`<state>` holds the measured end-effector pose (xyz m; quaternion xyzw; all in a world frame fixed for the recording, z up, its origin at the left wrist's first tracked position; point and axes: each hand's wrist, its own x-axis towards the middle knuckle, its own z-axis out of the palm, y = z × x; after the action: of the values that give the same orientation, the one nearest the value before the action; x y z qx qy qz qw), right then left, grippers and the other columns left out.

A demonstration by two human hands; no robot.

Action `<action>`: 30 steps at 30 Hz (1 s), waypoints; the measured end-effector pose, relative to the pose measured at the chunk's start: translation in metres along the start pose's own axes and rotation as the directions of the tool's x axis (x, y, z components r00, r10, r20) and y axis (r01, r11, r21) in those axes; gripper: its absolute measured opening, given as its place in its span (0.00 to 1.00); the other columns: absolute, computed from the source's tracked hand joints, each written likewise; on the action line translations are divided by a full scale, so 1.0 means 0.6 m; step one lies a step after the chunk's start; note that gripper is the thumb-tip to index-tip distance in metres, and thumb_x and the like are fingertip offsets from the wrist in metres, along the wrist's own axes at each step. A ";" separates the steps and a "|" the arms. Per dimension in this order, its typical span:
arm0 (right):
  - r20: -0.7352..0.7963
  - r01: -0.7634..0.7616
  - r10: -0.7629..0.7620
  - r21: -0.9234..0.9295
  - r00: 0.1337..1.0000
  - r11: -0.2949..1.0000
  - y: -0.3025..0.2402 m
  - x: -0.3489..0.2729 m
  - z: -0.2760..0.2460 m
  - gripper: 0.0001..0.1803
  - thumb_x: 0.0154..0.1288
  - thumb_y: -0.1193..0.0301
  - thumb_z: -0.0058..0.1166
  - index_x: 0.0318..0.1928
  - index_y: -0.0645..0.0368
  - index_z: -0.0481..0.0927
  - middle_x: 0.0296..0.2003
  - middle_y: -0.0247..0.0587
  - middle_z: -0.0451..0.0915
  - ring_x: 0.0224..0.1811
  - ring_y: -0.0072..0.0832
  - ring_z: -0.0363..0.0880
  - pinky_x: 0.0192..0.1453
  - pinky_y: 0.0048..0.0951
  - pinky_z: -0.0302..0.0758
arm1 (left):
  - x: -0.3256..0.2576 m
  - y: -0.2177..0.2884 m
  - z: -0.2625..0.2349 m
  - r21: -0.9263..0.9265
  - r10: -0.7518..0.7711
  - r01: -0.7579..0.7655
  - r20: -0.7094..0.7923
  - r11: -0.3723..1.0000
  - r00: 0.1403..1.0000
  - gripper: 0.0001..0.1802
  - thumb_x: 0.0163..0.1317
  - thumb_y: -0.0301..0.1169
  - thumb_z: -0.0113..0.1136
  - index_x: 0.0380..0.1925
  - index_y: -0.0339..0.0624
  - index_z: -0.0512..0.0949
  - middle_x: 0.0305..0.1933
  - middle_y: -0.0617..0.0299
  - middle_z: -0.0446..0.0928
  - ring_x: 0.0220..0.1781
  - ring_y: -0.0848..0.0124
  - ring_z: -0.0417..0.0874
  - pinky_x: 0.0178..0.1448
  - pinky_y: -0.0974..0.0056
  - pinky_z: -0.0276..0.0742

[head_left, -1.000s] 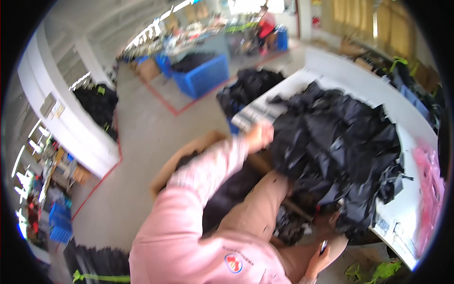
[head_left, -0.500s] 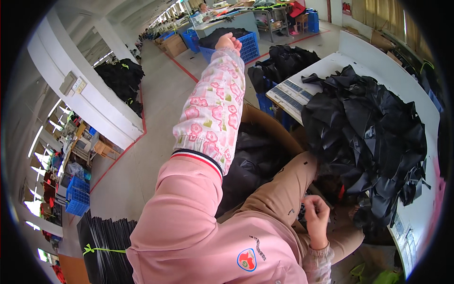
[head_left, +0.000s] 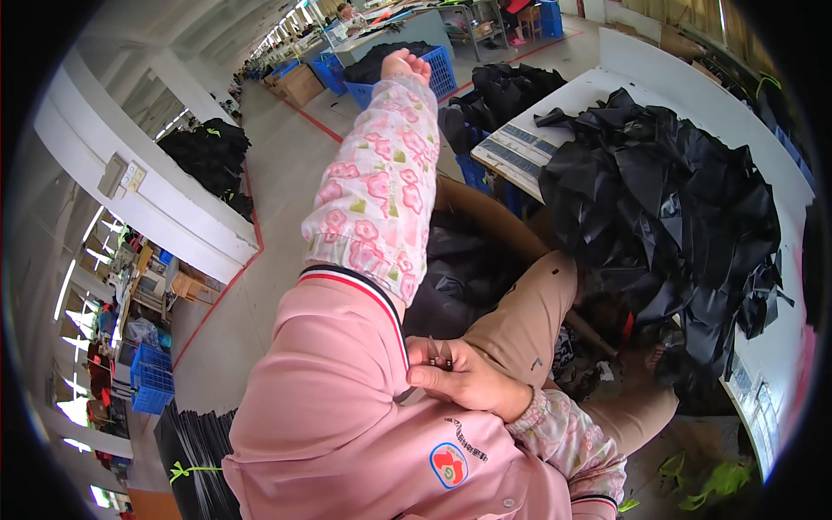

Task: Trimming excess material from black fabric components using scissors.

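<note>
Two hands, two very different jobs right now. Nearest to me, the right hand sits low against the pink jacket, tucked by the inner edge of the left sleeve. Its fingers are curled tight and pinched on a small pair of metal snips, blades poking up out of the fist. Half a second back that hand was lower, down by the thigh, so it's come up to the sleeve with the tool. My read: it's trimming a stray thread there.

The left arm has stayed raised, floral sleeve cover stretched out away from the body, a bit higher than a second ago when it reached toward the cloth. The left hand at the far end is loosely closed, fingers folded in, and holds nothing I can see.

Further out, the pile of black fabric pieces lies untouched on the white table, with a brown cardboard bin of dark cloth between it and my knees. Beyond that, blue crates on the floor.
</note>
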<state>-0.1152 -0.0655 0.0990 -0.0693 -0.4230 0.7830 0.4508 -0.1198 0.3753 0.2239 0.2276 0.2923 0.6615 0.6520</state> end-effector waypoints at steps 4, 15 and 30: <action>-0.132 0.031 -0.027 0.031 0.991 0.999 -0.005 -0.028 -0.017 0.11 0.71 0.67 0.48 0.45 0.63 0.73 0.20 0.20 0.66 0.18 0.08 0.55 0.22 0.14 0.54 | 0.036 0.084 -0.004 -0.031 0.033 -0.034 -0.024 0.999 0.999 0.04 0.57 0.26 0.55 0.27 0.41 0.70 0.27 0.63 0.69 0.33 0.67 0.71 0.46 0.54 0.70; -0.113 0.085 -0.103 -0.154 0.988 0.984 -0.013 -0.030 -0.051 0.11 0.72 0.64 0.47 0.40 0.61 0.73 0.17 0.23 0.64 0.15 0.10 0.58 0.21 0.16 0.57 | 0.051 0.178 0.016 0.053 0.147 -0.148 0.026 0.988 0.989 0.06 0.59 0.25 0.54 0.24 0.41 0.69 0.24 0.63 0.68 0.29 0.67 0.70 0.45 0.54 0.71; -0.178 0.034 -0.015 0.105 0.984 0.994 -0.027 0.032 0.046 0.11 0.65 0.76 0.56 0.33 0.55 0.65 0.19 0.20 0.61 0.16 0.09 0.55 0.18 0.16 0.51 | 0.014 0.032 0.011 0.043 0.024 -0.024 0.002 0.999 1.000 0.05 0.57 0.33 0.59 0.25 0.49 0.74 0.21 0.69 0.71 0.22 0.72 0.70 0.38 0.61 0.72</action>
<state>-0.1292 -0.0637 0.1334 -0.1089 -0.3394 0.7897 0.4993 -0.1297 0.3849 0.2411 0.2455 0.3031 0.6626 0.6394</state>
